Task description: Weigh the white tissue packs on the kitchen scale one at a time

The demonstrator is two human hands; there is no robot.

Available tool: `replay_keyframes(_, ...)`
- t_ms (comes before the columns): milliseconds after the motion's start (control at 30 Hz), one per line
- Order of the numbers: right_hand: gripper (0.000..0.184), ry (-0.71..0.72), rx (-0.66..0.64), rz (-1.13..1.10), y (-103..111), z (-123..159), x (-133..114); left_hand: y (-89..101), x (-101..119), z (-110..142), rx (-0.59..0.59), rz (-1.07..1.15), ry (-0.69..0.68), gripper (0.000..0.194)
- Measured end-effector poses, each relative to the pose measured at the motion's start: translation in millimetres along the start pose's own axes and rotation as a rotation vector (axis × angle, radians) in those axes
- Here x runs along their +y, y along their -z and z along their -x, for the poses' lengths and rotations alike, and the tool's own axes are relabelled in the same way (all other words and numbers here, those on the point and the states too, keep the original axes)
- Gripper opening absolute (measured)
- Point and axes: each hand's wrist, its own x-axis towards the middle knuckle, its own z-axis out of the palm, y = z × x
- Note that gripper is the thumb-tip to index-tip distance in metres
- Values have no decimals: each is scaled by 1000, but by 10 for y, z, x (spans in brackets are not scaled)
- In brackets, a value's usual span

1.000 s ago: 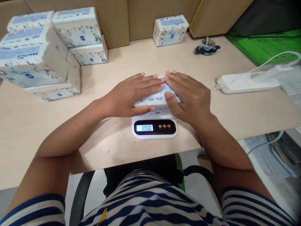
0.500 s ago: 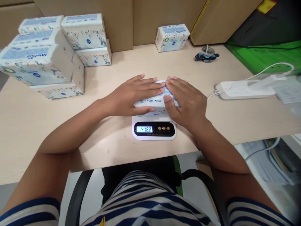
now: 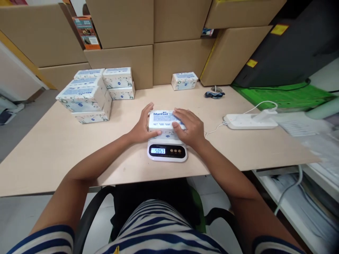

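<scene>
Tissue pack (image 3: 159, 119) on scale (image 3: 168, 158), near middle of table (image 3: 137, 169). Left hand (image 3: 143, 127) wide open against left end; right hand (image 3: 191, 127) loosely spread over top right. Likely light, soft, slightly slick; take both ends gently.

The left arm (image 3: 102, 157) and right arm (image 3: 225, 167) stretch forward, elbows bent outward and forearms angled in toward each other. The left grip (image 3: 143, 131) is spread, its fingers (image 3: 149, 108) pointing ahead and its thumb (image 3: 154, 134) out sideways toward the right grip (image 3: 192, 130), whose fingers slant forward and left, its thumb apart from them.
</scene>
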Motion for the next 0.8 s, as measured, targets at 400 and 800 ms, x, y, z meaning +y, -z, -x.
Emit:
replay_keyframes(400, 134, -222, 200, -621, -449, 25, 428, -181, 113, -56, -60, 190, 186, 173)
replay_keyframes(800, 139, -186, 196, -676, -585, 124, 314, 73, 241, -264, -30, 114, 111, 165)
